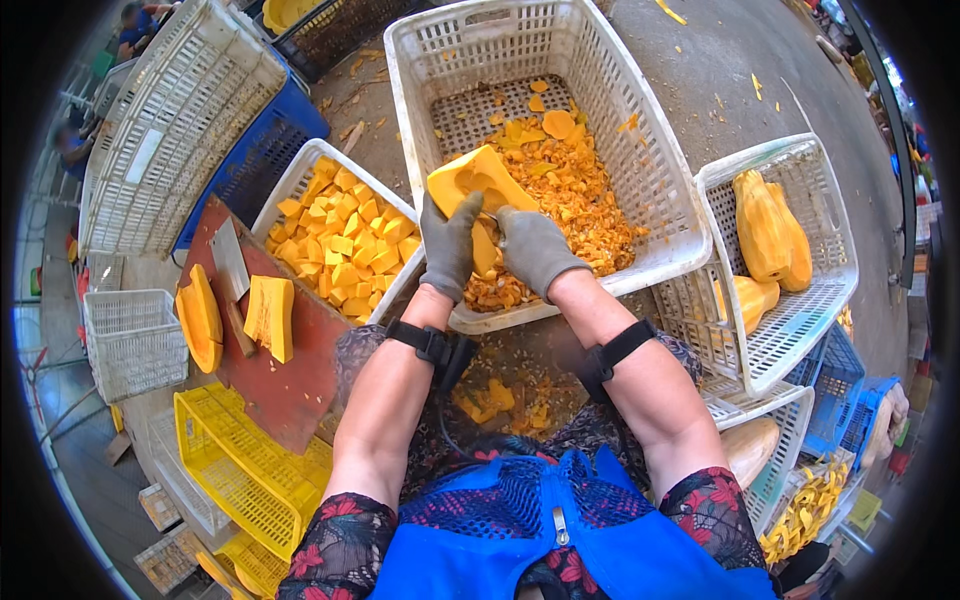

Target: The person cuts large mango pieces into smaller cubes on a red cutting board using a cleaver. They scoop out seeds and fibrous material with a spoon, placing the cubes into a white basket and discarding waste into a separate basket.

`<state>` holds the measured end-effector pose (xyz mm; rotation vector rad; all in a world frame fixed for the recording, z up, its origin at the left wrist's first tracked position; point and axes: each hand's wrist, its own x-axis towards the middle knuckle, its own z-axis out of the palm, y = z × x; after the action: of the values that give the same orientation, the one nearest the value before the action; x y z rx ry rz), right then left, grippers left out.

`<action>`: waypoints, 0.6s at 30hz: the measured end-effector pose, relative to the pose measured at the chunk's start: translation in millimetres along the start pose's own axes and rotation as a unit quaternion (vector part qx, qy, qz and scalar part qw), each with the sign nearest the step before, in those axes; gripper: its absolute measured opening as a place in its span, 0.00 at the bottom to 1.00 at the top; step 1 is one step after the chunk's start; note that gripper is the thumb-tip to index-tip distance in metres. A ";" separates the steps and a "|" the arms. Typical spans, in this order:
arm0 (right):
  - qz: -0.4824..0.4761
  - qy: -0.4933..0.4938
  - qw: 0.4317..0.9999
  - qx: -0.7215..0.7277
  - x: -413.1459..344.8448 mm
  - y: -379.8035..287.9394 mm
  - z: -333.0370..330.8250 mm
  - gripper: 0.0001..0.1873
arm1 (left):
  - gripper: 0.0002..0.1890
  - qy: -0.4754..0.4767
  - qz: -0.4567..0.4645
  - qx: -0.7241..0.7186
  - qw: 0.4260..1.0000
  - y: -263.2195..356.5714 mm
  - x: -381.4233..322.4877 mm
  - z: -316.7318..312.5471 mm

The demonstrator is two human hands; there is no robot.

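My left hand (451,244), in a grey glove, grips a peeled pumpkin piece (476,178) with a hollowed cavity. My right hand (536,244), gloved alike, is closed against the cavity's near side. A small bit of metal shows between the hands, perhaps a scraping tool, mostly hidden by my fingers. Both hands are above the near end of a large white plastic crate (660,142). Inside it lie orange pumpkin pulp and seeds (592,217) with a few flat offcuts (558,124). Another pumpkin piece (484,251) shows just below my left hand.
Left, a white crate (266,210) holds pumpkin cubes (345,247). A red board (292,390) carries a cleaver (229,259) and pumpkin slabs (270,315). Right, a white crate (840,225) holds peeled pumpkins (765,225). Yellow crates (247,465) stand lower left; people work far left.
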<state>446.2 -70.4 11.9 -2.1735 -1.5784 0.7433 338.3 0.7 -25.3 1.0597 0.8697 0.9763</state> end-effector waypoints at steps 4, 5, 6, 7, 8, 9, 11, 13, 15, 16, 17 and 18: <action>-0.011 0.011 0.999 -0.034 -8.4 -5.6 -22.1 0.07 | 0.18 -0.005 -0.059 -0.112 0.992 2.3 0.0 1.5; 0.005 0.027 0.999 -0.035 -9.4 -9.2 -24.9 0.07 | 0.18 -0.011 -0.059 -0.112 0.992 3.8 2.9 2.1; 0.025 0.041 0.998 -0.035 -11.6 -10.8 -24.3 0.07 | 0.18 -0.017 -0.063 -0.112 0.992 4.5 3.8 2.9; 0.039 0.051 0.997 -0.031 -10.4 -11.9 -22.8 0.07 | 0.18 -0.023 -0.067 -0.112 0.991 5.4 3.6 3.7; 0.054 0.062 0.996 -0.026 -6.8 -13.7 -21.3 0.08 | 0.19 -0.031 -0.059 -0.110 0.992 6.6 1.5 4.2; 0.068 0.074 0.995 -0.022 -3.4 -16.2 -20.8 0.09 | 0.18 -0.035 -0.058 -0.097 0.993 9.2 -0.8 6.5; 0.071 0.081 0.994 -0.022 -0.3 -22.9 -19.2 0.09 | 0.17 -0.041 -0.056 -0.071 0.995 11.8 -5.9 9.7; 0.074 0.090 0.993 -0.013 0.7 -26.1 -16.1 0.09 | 0.15 -0.063 -0.030 -0.014 0.998 11.2 -7.9 9.3; 0.031 0.057 0.998 -0.017 1.3 -19.9 -21.2 0.09 | 0.13 -0.059 -0.021 -0.003 0.998 13.2 -8.4 6.5; 0.010 0.040 0.999 -0.019 1.5 -15.2 -25.2 0.09 | 0.11 -0.063 -0.020 0.011 0.998 14.3 -6.8 3.6; -0.012 0.024 0.999 -0.020 1.2 -11.8 -27.5 0.09 | 0.12 -0.062 -0.032 -0.004 0.998 12.3 -6.0 2.3; -0.017 0.024 0.999 -0.017 0.4 -8.0 -26.0 0.09 | 0.14 -0.061 -0.044 -0.020 0.997 9.6 -6.0 1.9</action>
<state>455.8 -66.9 37.2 -2.1662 -1.6098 0.6530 336.0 -3.7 -15.0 1.0265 0.7868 0.8432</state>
